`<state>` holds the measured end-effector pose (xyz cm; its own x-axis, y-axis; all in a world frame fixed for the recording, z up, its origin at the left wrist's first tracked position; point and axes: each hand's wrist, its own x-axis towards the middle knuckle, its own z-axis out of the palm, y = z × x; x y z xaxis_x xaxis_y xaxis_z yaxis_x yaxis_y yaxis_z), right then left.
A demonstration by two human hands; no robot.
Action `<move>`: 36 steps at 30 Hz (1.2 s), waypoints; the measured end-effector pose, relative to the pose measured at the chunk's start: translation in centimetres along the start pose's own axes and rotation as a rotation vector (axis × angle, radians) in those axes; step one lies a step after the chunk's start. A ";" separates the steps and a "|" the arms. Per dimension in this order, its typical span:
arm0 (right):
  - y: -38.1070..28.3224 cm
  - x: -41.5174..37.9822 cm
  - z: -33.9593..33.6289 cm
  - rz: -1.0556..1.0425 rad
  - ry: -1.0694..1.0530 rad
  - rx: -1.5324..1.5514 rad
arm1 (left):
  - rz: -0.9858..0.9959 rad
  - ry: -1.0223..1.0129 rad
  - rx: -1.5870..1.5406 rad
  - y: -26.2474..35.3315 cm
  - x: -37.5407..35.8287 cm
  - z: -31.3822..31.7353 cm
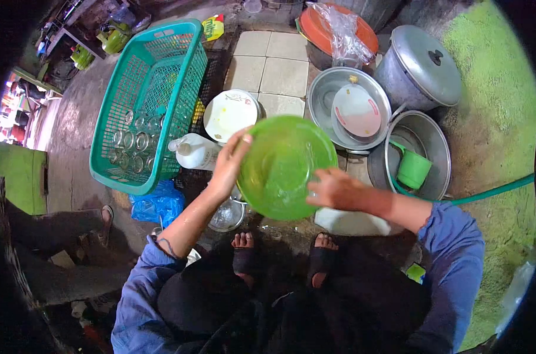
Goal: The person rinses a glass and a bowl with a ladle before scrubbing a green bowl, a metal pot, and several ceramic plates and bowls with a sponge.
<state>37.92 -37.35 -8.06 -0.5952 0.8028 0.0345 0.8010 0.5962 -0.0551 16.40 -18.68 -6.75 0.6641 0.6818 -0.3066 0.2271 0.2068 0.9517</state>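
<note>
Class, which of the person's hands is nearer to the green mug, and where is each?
Right. The right hand is left of the green mug, at the right side of the green basin; the left hand holds the basin's left rim, farther from the mug.

gas cylinders point(115, 42), upper left | blue plastic bag point(157, 204) | green wall point(491, 56), right

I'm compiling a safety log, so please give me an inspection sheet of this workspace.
Surface: pale tiles, partly covered.
Job's things: green bowl, raised above the floor.
Clutter: blue plastic bag beside teal basket of glasses.
Hands: left hand grips the bowl's rim; right hand, blurred, at its opposite side.
Cables: nothing seen near the hands; green hose at right.
Surroundings: open pot, lidded pot, rough green surface.
</note>
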 end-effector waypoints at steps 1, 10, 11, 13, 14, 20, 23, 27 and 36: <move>1.4 1.2 -0.3 0.008 0.018 -0.022 | 0.075 0.076 -0.153 -0.4 0.6 -1.0; 17.1 14.7 3.0 0.441 0.190 0.127 | 0.360 0.274 0.733 -12.9 1.8 -2.8; 17.9 15.6 4.1 0.466 0.151 0.103 | 0.361 0.275 0.736 -12.8 1.2 -2.7; 18.2 16.7 5.3 0.486 0.116 0.076 | 0.335 -0.034 0.944 -12.2 0.0 -2.6; 17.7 17.0 5.8 0.531 0.075 0.016 | 0.233 -0.176 1.014 -15.2 0.4 -2.8; 16.9 16.6 13.1 0.761 0.243 -0.207 | 0.374 -0.211 1.071 -17.0 -4.1 -0.7; 16.1 15.4 12.5 0.691 0.139 -0.378 | 0.144 0.325 0.756 -18.6 -5.3 -1.3; 14.7 14.5 12.2 0.524 0.227 -0.449 | -0.071 0.584 0.783 -22.9 -4.3 -3.9; 17.9 15.1 11.2 0.741 0.280 -0.357 | -0.412 0.409 0.552 -25.7 -1.8 -7.5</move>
<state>42.56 -14.61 -19.73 0.0878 0.9286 0.3605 0.9761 -0.1524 0.1547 3.99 -19.95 -30.51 0.1604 0.8516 -0.4990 0.7880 0.1939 0.5843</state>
